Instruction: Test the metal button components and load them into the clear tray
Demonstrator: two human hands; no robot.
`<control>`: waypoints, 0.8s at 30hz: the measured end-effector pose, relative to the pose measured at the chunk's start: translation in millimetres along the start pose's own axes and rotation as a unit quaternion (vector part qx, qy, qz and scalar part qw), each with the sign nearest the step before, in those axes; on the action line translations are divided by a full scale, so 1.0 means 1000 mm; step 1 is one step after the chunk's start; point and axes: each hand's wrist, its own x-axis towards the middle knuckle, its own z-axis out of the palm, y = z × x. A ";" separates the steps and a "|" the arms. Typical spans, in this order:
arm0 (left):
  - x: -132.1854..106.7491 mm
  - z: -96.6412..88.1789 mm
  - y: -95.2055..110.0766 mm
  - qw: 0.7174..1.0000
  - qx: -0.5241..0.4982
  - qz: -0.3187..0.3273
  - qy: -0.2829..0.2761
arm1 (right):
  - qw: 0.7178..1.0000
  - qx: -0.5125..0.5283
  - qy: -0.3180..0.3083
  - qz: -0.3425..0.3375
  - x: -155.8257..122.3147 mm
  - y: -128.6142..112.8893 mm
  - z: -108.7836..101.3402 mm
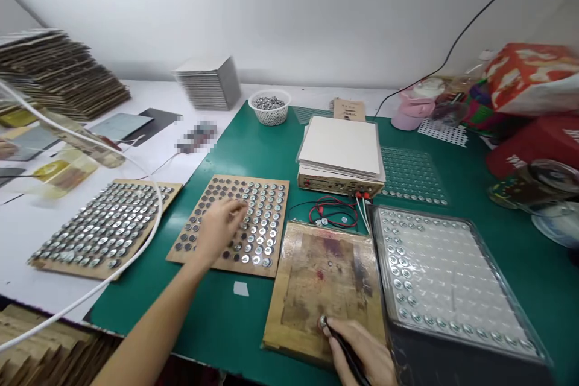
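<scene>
My left hand [219, 226] is over a brown board [283, 193] covered with rows of small round metal discs [260, 240]. Its fingers are bent together near the middle of the rows, and whatever may be between them is hidden. In my right hand [364, 347] is a black pen-like tool [347, 353], gripped low over a worn wooden block [298, 307]. At the tool's tip, touching or just above the block, is a small round shiny metal piece [322, 321]. To the right lies a clear tray [452, 277] with discs along its left and front edges.
Behind the block stands an instrument [339, 184] with white sheets on top and red and black leads [332, 211]. A white basket [271, 113] of metal parts is farther back. Another disc-filled board [104, 226] lies left, under a white cable [156, 223]. Another person's hand [6, 149] shows far left.
</scene>
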 end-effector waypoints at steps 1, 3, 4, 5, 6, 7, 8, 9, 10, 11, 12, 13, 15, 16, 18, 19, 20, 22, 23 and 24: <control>0.013 0.001 -0.010 1.000 0.008 -0.012 0.006 | 1.000 -0.007 -0.006 0.016 0.001 -0.001 0.000; 0.031 0.008 -0.022 0.999 0.019 -0.026 0.010 | 0.998 -0.022 -0.023 0.057 0.005 -0.002 -0.003; 0.036 0.012 -0.025 0.999 0.024 -0.033 0.010 | 0.996 -0.028 -0.031 0.078 0.006 -0.003 -0.005; 0.039 0.016 -0.026 0.999 0.029 -0.040 0.010 | 0.994 -0.031 -0.039 0.099 0.008 -0.004 -0.006; 0.040 0.019 -0.027 0.998 0.032 -0.048 0.010 | 0.992 -0.032 -0.047 0.117 0.009 -0.005 -0.007; 0.040 0.021 -0.027 0.998 0.034 -0.056 0.009 | 0.990 -0.033 -0.053 0.129 0.010 -0.006 -0.008; 0.040 0.022 -0.027 0.997 0.036 -0.065 0.008 | 0.988 -0.035 -0.059 0.139 0.010 -0.007 -0.008; 0.040 0.022 -0.027 0.997 0.036 -0.075 0.005 | 0.986 -0.037 -0.067 0.148 0.010 -0.008 -0.007; 0.040 0.022 -0.027 0.996 0.036 -0.085 0.002 | 0.984 -0.041 -0.073 0.157 0.010 -0.008 -0.007; 0.041 0.021 -0.026 0.995 0.035 -0.096 -0.002 | 0.982 -0.043 -0.081 0.165 0.010 -0.008 -0.007; 0.043 0.020 -0.026 0.994 0.034 -0.106 -0.006 | 0.981 -0.043 -0.087 0.171 0.010 -0.008 -0.007; 0.045 0.020 -0.026 0.992 0.032 -0.117 -0.011 | 0.980 -0.043 -0.093 0.174 0.009 -0.007 -0.006; 0.050 0.019 -0.026 0.989 0.024 -0.142 -0.022 | 0.979 -0.043 -0.101 0.172 0.008 -0.005 -0.007; 0.053 0.020 -0.026 0.987 0.017 -0.156 -0.027 | 0.979 -0.043 -0.104 0.170 0.008 -0.004 -0.007; 0.057 0.020 -0.026 0.983 -0.003 -0.182 -0.031 | 0.978 -0.041 -0.108 0.172 0.008 -0.003 -0.007; 0.059 0.019 -0.026 0.981 -0.015 -0.190 -0.029 | 0.977 -0.039 -0.111 0.177 0.008 -0.003 -0.007; 0.059 0.018 -0.024 0.980 -0.027 -0.193 -0.022 | 0.976 -0.036 -0.116 0.182 0.009 -0.003 -0.007; 0.055 0.012 -0.019 0.981 -0.048 -0.188 -0.004 | 0.973 -0.032 -0.132 0.188 0.011 -0.004 -0.008; 0.050 0.008 -0.014 0.982 -0.060 -0.179 0.005 | 0.971 -0.031 -0.142 0.188 0.012 -0.005 -0.008; 0.042 0.004 -0.008 0.983 -0.076 -0.164 0.012 | 0.971 -0.030 -0.150 0.185 0.013 -0.005 -0.008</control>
